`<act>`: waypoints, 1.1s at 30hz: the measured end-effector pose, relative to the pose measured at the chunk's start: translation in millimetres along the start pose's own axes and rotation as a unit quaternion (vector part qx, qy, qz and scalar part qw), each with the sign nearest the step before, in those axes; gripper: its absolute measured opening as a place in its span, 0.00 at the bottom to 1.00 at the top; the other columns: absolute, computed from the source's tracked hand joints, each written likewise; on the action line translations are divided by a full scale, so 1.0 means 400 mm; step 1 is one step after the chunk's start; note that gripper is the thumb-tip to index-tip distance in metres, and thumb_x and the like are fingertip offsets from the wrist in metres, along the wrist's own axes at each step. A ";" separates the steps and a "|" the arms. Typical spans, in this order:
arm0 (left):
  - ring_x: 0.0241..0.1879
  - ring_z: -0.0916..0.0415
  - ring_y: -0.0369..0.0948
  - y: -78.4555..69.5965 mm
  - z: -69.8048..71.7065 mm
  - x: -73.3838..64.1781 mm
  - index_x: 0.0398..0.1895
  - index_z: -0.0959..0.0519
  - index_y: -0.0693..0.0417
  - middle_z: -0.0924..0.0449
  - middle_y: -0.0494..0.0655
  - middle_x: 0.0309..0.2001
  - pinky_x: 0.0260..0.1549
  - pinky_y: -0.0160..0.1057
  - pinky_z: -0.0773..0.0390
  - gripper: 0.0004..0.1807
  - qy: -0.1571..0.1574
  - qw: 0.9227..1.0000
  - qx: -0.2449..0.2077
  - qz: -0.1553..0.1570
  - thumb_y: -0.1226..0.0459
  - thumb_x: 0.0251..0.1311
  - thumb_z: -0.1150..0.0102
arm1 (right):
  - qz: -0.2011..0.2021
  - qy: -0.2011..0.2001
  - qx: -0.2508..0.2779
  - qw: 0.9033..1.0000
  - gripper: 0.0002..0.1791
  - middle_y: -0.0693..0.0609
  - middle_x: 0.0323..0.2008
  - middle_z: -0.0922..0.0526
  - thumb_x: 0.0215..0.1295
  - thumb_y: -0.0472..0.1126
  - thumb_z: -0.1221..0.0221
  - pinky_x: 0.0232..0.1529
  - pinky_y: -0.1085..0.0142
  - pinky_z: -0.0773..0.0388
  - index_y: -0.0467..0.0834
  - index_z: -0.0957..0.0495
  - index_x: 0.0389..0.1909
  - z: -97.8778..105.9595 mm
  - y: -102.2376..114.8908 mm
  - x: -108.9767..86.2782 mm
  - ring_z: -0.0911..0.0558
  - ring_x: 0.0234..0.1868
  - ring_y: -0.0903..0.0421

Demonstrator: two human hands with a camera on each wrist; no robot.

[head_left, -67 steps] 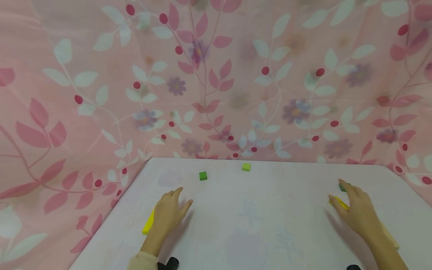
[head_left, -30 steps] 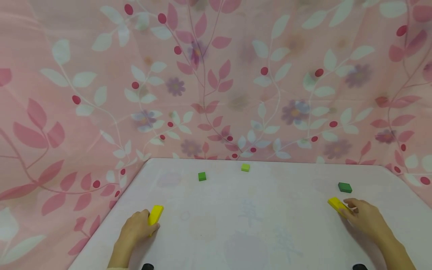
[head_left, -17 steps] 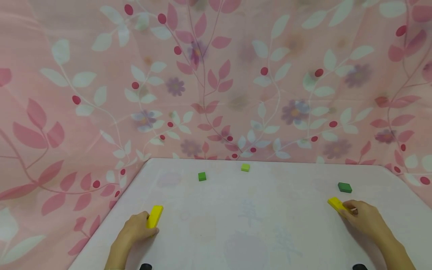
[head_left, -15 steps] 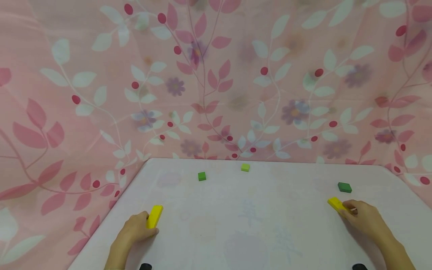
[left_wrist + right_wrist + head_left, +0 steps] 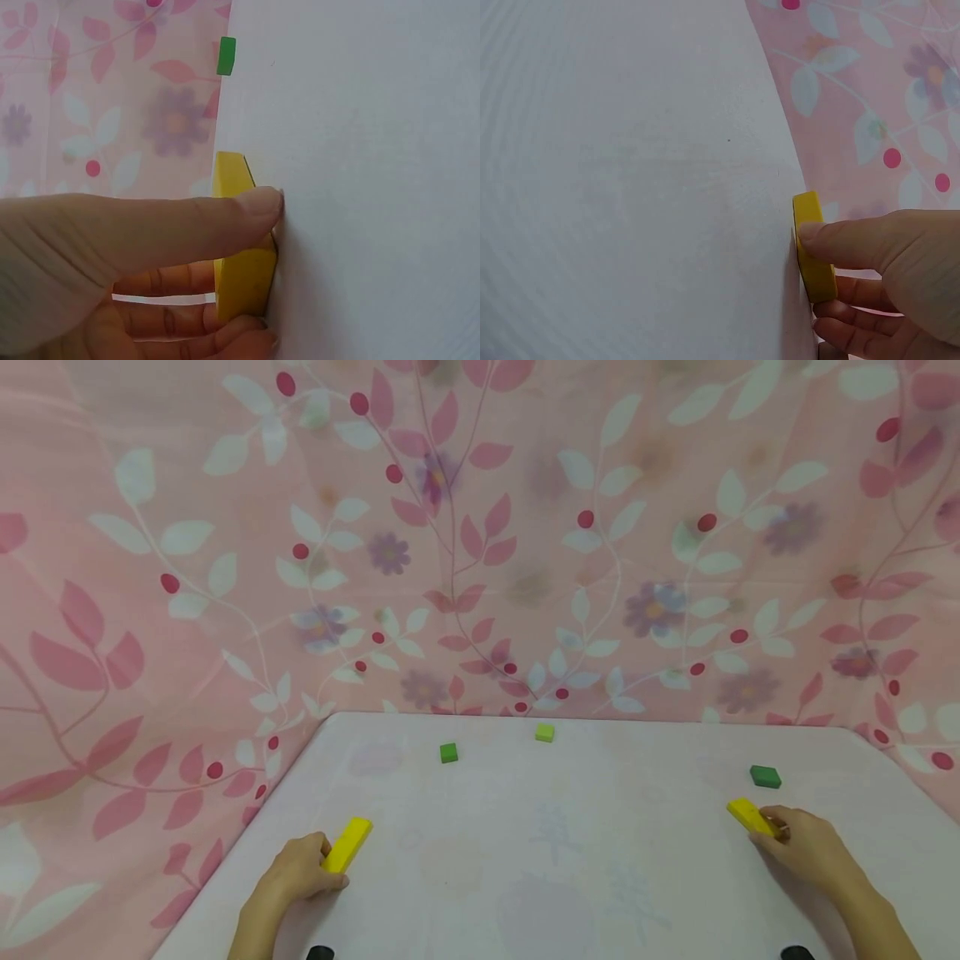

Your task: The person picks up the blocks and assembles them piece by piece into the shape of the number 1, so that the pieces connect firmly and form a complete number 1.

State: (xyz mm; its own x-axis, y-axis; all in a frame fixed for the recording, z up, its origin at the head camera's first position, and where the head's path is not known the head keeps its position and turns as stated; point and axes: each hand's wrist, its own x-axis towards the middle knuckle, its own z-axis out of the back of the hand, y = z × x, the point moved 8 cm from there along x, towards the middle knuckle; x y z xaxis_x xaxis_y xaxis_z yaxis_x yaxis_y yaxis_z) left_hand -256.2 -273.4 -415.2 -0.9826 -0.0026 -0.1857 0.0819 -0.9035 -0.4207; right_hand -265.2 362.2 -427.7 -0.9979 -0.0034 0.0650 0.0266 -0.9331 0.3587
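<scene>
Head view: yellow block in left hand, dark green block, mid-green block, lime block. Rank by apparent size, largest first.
1. Yellow block in left hand, partly hidden
2. Dark green block
3. Mid-green block and lime block: too alike to rank

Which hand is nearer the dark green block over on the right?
Right: the right hand is just this side of the dark green block; the left hand is far to its left.
</scene>
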 end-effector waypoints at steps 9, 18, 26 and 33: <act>0.30 0.31 0.41 -0.013 0.001 0.007 0.31 0.22 0.64 0.25 0.46 0.28 0.35 0.45 0.24 0.19 -0.026 0.999 -0.012 -0.041 0.65 0.37 0.25 | 0.008 -0.002 0.001 1.000 0.31 0.30 0.37 0.21 0.53 0.44 0.34 0.39 0.43 0.25 0.21 0.29 0.46 -0.006 -0.006 0.002 0.21 0.34 0.41; 0.27 0.31 0.40 -0.032 0.002 0.002 0.27 0.21 0.63 0.25 0.45 0.24 0.31 0.39 0.25 0.15 -0.045 0.995 -0.045 -0.071 0.70 0.35 0.25 | 0.009 -0.006 0.003 1.000 0.31 0.29 0.38 0.22 0.53 0.43 0.34 0.39 0.43 0.24 0.21 0.29 0.47 -0.004 0.000 -0.002 0.21 0.35 0.40; 0.25 0.34 0.39 -0.037 0.006 0.003 0.28 0.19 0.62 0.26 0.44 0.22 0.26 0.33 0.29 0.15 -0.062 0.992 -0.054 -0.098 0.69 0.34 0.24 | 0.007 0.001 0.004 1.000 0.32 0.30 0.37 0.22 0.54 0.46 0.34 0.40 0.43 0.25 0.20 0.29 0.45 -0.006 -0.002 -0.002 0.21 0.35 0.39; 0.26 0.32 0.39 -0.031 0.000 0.012 0.32 0.19 0.65 0.25 0.45 0.24 0.25 0.32 0.28 0.17 -0.066 0.990 -0.070 -0.107 0.69 0.35 0.25 | -0.006 -0.002 0.010 1.000 0.33 0.31 0.35 0.21 0.53 0.48 0.33 0.41 0.43 0.25 0.20 0.27 0.44 0.001 -0.004 -0.004 0.22 0.34 0.42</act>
State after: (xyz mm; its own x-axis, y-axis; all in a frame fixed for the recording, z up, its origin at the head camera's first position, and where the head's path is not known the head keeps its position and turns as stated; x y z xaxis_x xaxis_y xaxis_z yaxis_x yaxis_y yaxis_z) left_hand -262.1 -262.1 -411.0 -0.9924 0.1176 0.0351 -0.1172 -0.8217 -0.5578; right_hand -263.8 364.1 -427.9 -0.9979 0.0086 0.0646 0.0165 -0.9256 0.3780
